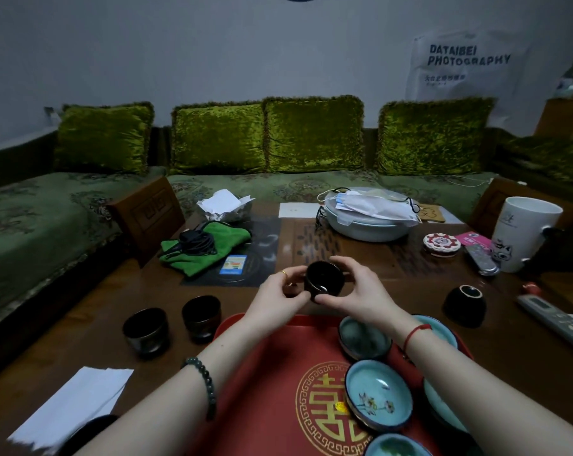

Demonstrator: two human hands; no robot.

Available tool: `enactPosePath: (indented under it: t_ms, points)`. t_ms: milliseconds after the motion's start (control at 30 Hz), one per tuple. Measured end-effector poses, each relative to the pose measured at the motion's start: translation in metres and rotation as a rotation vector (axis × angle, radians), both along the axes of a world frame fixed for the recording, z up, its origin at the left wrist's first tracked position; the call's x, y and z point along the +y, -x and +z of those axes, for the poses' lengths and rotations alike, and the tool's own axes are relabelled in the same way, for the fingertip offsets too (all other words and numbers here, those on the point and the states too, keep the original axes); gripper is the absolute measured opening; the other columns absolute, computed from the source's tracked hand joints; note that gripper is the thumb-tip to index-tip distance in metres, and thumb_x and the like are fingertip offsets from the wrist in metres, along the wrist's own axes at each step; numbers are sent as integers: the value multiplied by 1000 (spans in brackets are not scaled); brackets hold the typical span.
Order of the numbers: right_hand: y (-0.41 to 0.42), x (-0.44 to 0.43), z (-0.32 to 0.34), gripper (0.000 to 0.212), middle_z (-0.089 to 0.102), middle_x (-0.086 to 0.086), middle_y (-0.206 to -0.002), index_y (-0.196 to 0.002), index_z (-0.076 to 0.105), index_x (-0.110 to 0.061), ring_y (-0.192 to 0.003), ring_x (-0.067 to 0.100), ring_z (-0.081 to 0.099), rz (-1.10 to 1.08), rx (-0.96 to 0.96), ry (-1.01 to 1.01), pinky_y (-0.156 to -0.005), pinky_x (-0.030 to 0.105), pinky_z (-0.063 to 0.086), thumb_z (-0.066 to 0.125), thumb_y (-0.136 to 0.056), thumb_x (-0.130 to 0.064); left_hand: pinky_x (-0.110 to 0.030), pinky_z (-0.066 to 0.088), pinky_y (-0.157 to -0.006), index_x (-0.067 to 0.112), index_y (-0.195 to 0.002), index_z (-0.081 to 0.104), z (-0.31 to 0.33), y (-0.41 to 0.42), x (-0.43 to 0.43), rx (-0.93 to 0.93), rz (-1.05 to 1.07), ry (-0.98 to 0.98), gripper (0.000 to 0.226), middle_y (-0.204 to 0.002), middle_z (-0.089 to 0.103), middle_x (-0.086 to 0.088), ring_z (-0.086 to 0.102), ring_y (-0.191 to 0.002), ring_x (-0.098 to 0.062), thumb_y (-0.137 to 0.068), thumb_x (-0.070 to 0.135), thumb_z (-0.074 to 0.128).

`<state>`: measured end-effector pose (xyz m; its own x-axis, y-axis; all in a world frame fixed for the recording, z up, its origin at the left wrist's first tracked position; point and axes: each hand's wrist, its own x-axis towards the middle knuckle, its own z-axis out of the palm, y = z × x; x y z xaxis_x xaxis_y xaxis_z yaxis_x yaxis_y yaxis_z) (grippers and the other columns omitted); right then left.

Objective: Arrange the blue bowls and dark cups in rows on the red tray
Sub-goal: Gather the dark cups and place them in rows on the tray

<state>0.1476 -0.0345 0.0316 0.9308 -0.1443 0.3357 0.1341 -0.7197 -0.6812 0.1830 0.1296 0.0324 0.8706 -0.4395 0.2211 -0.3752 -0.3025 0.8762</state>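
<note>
A dark cup (324,280) is held above the table just beyond the far edge of the red tray (272,383). My left hand (278,299) grips its left side and my right hand (357,291) grips its right side. Several blue bowls sit on the tray's right half: one at the far edge (364,337), one painted with flowers (379,396), one at the near edge (397,447), others partly hidden under my right forearm. Two dark cups (146,329) (202,315) stand upright on the table left of the tray. Another dark cup (465,304) lies upside down to the right.
A green cloth with a black cable (203,248), a lidded basin with face masks (367,215), a white mug (522,232), remote controls (555,319) and white paper (71,406) lie on the wooden table. A green sofa stands behind.
</note>
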Motion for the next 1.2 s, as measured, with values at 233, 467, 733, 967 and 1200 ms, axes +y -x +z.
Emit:
enactPosePath:
  t_ms: [233,467,733,967,1200]
  points:
    - [24,24,-6,73,63,3,-117,-122,51,-18,-108,15,57,38,45,-5,-94,24,43,83,-58,-33,-20,48,-89,12,-122,54,-6,24,29,26,0,-17,44,-109,67,-6,63,-91,-10,-80,1,59]
    - [30,34,-24,76,56,5,-127,-127,47,-21,-120,21,45,8,152,82,-94,22,32,79,-61,-40,3,41,-72,15,-127,49,-27,36,39,85,26,-79,48,-106,63,0,59,-92,-5,-81,6,59]
    - [29,34,-37,79,57,1,-126,-128,47,-24,-120,21,45,11,203,125,-93,26,33,76,-58,-48,-2,41,-78,17,-129,46,-43,34,40,123,27,-122,50,-114,62,1,60,-97,-3,-82,9,59]
    - [29,30,-36,78,54,1,-129,-129,43,-26,-120,22,44,34,227,145,-102,33,32,75,-61,-48,-17,42,-92,19,-132,42,-47,32,39,154,4,-119,53,-126,57,0,60,-100,-4,-82,11,60]
    - [30,36,-18,86,47,2,-135,-134,36,-23,-125,18,43,107,184,142,-109,36,31,78,-62,-44,-9,37,-87,18,-131,45,-37,28,53,53,39,-184,53,-127,57,-2,58,-103,-6,-81,15,62]
